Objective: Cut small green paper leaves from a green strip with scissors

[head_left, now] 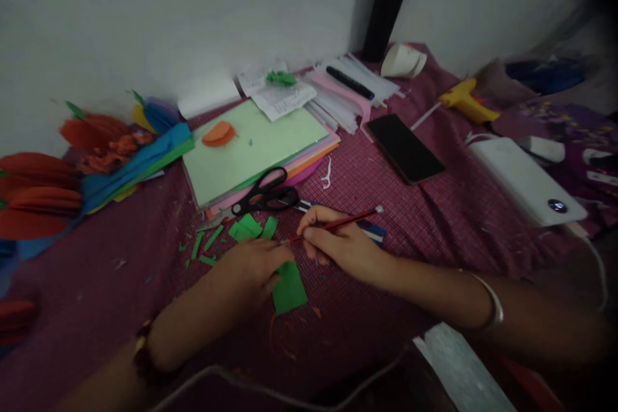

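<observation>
My right hand [333, 241] grips a red pencil [344, 222], with its tip pointing left onto a piece of green paper [288, 288]. The pencil's eraser end sticks up to the right. My left hand [253, 265] lies on that green paper and presses it down onto the maroon checked cloth [396, 219]; its fingers are curled over the paper's upper edge. Just beyond both hands lie black-handled scissors [264, 195] and several small green paper scraps [251, 228]. A white bangle [492, 299] sits on my right wrist.
A stack of coloured paper sheets [251, 148] with an orange cut-out [219, 134] lies behind the scissors. A black phone [404, 148], a yellow glue gun [466, 102], a white power bank [526, 181] and a marker [350, 82] are at the right. Red and orange paper shapes [43, 187] lie at the left.
</observation>
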Demonstrator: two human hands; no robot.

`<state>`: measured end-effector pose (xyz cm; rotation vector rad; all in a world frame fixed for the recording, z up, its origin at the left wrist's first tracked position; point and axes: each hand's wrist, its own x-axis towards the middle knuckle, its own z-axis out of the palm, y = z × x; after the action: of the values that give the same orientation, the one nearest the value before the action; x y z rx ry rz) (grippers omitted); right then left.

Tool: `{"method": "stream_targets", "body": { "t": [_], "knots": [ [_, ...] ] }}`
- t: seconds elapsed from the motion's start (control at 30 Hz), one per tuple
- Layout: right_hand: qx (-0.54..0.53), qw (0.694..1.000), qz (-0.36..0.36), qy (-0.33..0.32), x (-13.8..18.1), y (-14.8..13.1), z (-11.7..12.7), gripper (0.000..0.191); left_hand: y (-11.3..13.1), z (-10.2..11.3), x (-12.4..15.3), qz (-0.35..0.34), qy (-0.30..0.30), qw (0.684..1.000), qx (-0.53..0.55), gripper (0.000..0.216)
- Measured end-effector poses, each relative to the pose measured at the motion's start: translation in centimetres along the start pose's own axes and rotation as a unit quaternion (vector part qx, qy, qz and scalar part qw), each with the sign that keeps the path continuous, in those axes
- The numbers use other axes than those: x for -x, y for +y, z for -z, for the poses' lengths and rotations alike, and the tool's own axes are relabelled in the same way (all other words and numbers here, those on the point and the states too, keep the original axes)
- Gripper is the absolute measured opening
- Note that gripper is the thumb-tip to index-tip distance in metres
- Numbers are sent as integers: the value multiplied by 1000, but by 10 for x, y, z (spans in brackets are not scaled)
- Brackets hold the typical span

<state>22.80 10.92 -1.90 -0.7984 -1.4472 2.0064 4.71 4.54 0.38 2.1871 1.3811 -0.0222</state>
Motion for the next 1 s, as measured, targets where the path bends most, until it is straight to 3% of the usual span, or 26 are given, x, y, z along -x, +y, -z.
{"method": "stream_targets", "body": {
  "t": [0.17, 0.37, 0.43, 0.57, 0.63, 0.8, 1.0],
  "knots": [
    [-6, 1000, 1, 7, -2, 3, 1, 5, 3, 6, -10, 9, -43, 999, -28, 17],
    [-13, 1000, 6, 13, 0, 2, 0, 6, 0, 7, -11, -15, -22, 998, -54, 16],
    [-19, 1000, 17, 19, 1, 1, 1, 7, -1, 4, -7, -38, 19, 997, -62, 18],
    [-30, 998, 42, 37, 2, -3, 2, 7, -4, -10, 8, -86, 186, 978, -47, 15],
    [-32, 998, 43, 31, 3, -4, 3, 6, -7, -20, 18, -117, 236, 963, -58, 16],
    [17, 999, 45, -13, 4, 0, 0, 4, -14, -38, 37, -144, 251, 945, -156, 25],
    [128, 990, 39, -50, 7, 2, -2, 9, -8, -48, 48, -95, 259, 944, -180, 25]
  ]
}}
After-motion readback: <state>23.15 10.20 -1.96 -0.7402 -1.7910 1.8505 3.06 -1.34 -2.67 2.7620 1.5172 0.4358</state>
